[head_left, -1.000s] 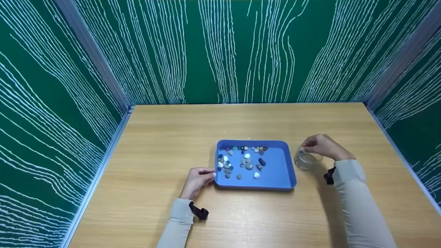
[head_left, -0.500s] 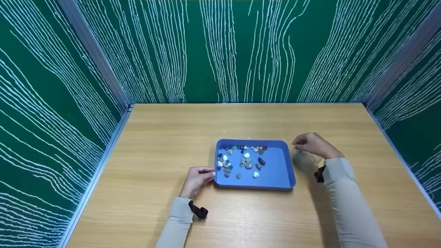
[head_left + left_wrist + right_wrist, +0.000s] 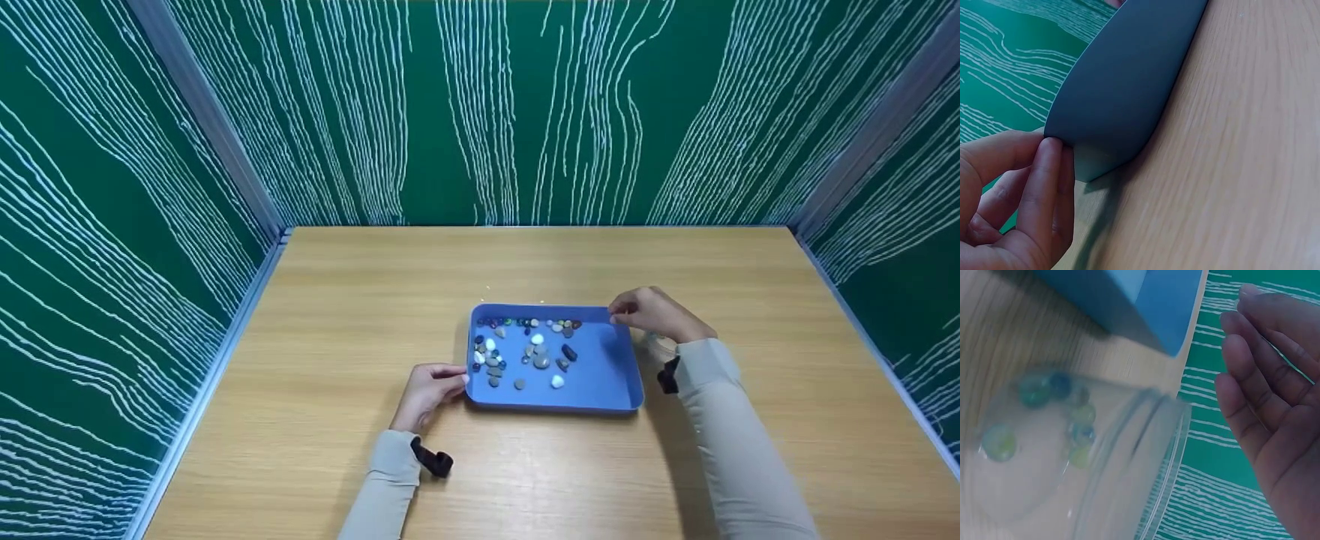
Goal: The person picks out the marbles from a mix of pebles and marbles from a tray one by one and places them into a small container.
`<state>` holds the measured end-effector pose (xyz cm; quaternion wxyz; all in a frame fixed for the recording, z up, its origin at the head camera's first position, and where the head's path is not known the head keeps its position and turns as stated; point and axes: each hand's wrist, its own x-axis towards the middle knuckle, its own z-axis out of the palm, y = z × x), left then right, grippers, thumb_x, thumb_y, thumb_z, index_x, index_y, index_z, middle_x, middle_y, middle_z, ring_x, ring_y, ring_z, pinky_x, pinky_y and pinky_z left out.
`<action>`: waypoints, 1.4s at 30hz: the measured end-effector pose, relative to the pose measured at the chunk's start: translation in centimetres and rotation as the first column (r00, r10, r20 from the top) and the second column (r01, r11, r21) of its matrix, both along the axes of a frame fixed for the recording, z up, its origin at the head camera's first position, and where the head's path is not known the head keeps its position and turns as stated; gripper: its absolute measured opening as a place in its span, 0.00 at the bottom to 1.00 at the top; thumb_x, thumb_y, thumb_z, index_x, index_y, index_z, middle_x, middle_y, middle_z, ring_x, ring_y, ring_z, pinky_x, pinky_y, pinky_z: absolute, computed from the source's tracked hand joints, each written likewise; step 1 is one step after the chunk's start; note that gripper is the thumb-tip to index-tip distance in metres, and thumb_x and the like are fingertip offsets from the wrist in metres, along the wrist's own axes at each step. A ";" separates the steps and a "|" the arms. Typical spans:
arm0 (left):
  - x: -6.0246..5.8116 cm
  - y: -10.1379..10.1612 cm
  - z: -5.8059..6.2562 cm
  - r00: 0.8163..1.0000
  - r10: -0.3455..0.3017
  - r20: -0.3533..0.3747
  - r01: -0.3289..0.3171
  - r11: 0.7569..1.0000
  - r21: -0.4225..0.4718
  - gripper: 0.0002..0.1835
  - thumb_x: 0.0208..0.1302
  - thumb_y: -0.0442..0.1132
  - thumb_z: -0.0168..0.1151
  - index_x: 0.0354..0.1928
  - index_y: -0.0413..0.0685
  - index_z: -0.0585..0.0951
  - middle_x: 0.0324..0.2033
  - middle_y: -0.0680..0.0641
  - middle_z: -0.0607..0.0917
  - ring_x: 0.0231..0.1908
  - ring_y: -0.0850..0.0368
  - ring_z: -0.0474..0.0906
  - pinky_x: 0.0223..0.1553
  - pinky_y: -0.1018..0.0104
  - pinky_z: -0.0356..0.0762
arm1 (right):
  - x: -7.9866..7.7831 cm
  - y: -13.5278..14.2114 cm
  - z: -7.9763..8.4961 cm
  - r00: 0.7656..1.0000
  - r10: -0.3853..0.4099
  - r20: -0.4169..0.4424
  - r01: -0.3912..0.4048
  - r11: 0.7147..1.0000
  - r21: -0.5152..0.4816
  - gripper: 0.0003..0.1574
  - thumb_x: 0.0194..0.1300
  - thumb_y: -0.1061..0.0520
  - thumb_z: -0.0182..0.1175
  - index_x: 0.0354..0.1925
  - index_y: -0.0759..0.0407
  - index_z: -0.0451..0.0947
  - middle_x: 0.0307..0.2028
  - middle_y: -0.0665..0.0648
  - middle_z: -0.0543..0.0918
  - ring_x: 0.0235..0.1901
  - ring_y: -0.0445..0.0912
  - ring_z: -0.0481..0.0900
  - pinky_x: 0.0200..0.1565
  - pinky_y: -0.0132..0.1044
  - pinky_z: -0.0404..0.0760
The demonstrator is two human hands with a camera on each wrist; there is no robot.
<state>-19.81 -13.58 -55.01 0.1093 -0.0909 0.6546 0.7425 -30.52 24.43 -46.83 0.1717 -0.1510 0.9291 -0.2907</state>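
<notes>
My left hand [image 3: 427, 396] pinches the left rim of a blue tray [image 3: 600, 382], near its front corner. The left wrist view shows the thumb and fingers [image 3: 1044, 185] meeting on the tray's edge. Glass marbles [image 3: 514, 322] line the back wall inside, and grey, white and dark pebbles [image 3: 541, 360] lie scattered in the left and middle. Over the back right corner is my right hand [image 3: 660, 313], its fingers loosely bent with nothing visible between them. Below it a clear jar [image 3: 1145, 455] holds several greenish and blue marbles [image 3: 999, 443]; the forearm and hand partly cover the jar in the head view.
The wooden table [image 3: 375, 300] is bounded by green panels [image 3: 457, 112] with white lines behind and at both sides. Tiny pale specks lie behind the tray. The jar stands close to the tray's right wall.
My right hand has moved left from the jar's mouth to above the tray's back right corner. The left hand, tray and pebbles stay in place.
</notes>
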 end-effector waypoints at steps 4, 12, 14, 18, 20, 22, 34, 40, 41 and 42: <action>0.0 0.0 0.0 1.000 0.002 0.007 -0.002 1.000 -0.018 0.17 0.56 0.24 0.64 0.49 0.24 0.79 0.40 0.36 0.86 0.32 0.61 0.83 0.39 0.71 0.85 | -0.1 -1.2 0.0 1.000 -0.006 -0.001 0.006 1.000 0.005 0.16 0.67 0.58 0.59 0.51 0.62 0.81 0.45 0.61 0.84 0.43 0.51 0.79 0.52 0.50 0.82; -0.2 -0.1 -0.1 1.000 0.000 0.011 0.001 0.999 -0.051 0.16 0.56 0.24 0.65 0.48 0.26 0.80 0.41 0.36 0.86 0.32 0.61 0.83 0.40 0.69 0.85 | -0.4 -4.1 -0.1 0.998 0.053 -0.034 -0.054 0.998 -0.017 0.14 0.65 0.59 0.61 0.48 0.61 0.83 0.44 0.60 0.85 0.41 0.50 0.80 0.49 0.48 0.83; -0.2 -0.1 -0.1 1.000 0.000 0.012 0.001 0.998 -0.056 0.16 0.55 0.25 0.65 0.48 0.26 0.80 0.42 0.35 0.86 0.32 0.61 0.83 0.40 0.69 0.85 | -0.5 -4.9 -0.1 0.997 0.069 -0.030 -0.070 0.997 -0.026 0.13 0.65 0.59 0.61 0.47 0.61 0.83 0.43 0.59 0.86 0.41 0.50 0.81 0.50 0.49 0.83; -0.1 -0.1 -0.1 1.000 0.001 0.012 0.000 0.999 -0.047 0.17 0.55 0.25 0.65 0.48 0.26 0.80 0.43 0.33 0.85 0.32 0.61 0.83 0.40 0.69 0.85 | -0.5 -6.3 -0.1 0.996 0.094 0.005 -0.093 0.994 -0.048 0.13 0.65 0.59 0.61 0.47 0.60 0.83 0.42 0.59 0.86 0.41 0.51 0.82 0.52 0.50 0.83; 0.0 -0.1 0.3 1.000 -0.005 0.007 0.005 0.999 -0.036 0.17 0.56 0.24 0.64 0.49 0.24 0.79 0.43 0.32 0.84 0.32 0.61 0.83 0.40 0.70 0.85 | -0.6 -6.9 -0.2 0.993 0.118 0.011 -0.117 0.991 -0.064 0.12 0.65 0.59 0.62 0.46 0.61 0.83 0.41 0.59 0.86 0.41 0.54 0.83 0.51 0.49 0.83; 0.0 -0.1 0.2 1.000 -0.009 -0.003 0.008 1.000 -0.022 0.17 0.56 0.24 0.64 0.49 0.22 0.78 0.42 0.32 0.84 0.32 0.61 0.82 0.39 0.70 0.85 | -0.7 -7.5 -0.2 0.990 0.141 0.018 -0.139 0.987 -0.081 0.13 0.65 0.59 0.62 0.46 0.62 0.83 0.40 0.60 0.86 0.40 0.56 0.83 0.48 0.47 0.84; -0.2 0.0 -0.4 1.000 0.012 0.014 -0.011 0.999 -0.046 0.16 0.55 0.24 0.65 0.47 0.26 0.80 0.41 0.36 0.86 0.33 0.60 0.83 0.40 0.70 0.85 | -0.6 -10.6 -0.1 0.982 0.185 0.046 -0.182 0.981 -0.064 0.13 0.66 0.58 0.60 0.47 0.60 0.83 0.40 0.57 0.85 0.40 0.60 0.81 0.42 0.51 0.86; -0.1 0.1 -0.2 1.000 0.008 0.030 -0.007 0.999 -0.039 0.16 0.56 0.24 0.64 0.48 0.26 0.80 0.43 0.34 0.84 0.34 0.60 0.83 0.41 0.70 0.85 | -0.5 -12.0 -0.3 0.979 0.202 0.036 -0.201 0.979 -0.033 0.11 0.65 0.58 0.61 0.45 0.57 0.84 0.40 0.54 0.85 0.39 0.54 0.82 0.44 0.44 0.86; 0.0 0.1 -0.2 0.999 0.009 0.033 -0.007 0.999 -0.040 0.16 0.56 0.24 0.64 0.48 0.26 0.80 0.43 0.34 0.84 0.34 0.60 0.83 0.41 0.70 0.85 | -0.5 -12.2 -0.3 0.977 0.212 0.029 -0.211 0.977 -0.031 0.10 0.65 0.58 0.62 0.44 0.57 0.84 0.40 0.54 0.85 0.39 0.51 0.82 0.45 0.43 0.86; 0.0 0.1 -0.1 0.999 0.010 0.035 -0.008 0.999 -0.042 0.16 0.56 0.24 0.65 0.48 0.26 0.80 0.43 0.35 0.84 0.34 0.60 0.83 0.41 0.70 0.85 | -0.5 -12.5 -0.3 0.974 0.228 0.019 -0.227 0.973 -0.030 0.10 0.65 0.58 0.62 0.44 0.58 0.85 0.40 0.53 0.86 0.38 0.49 0.82 0.45 0.42 0.86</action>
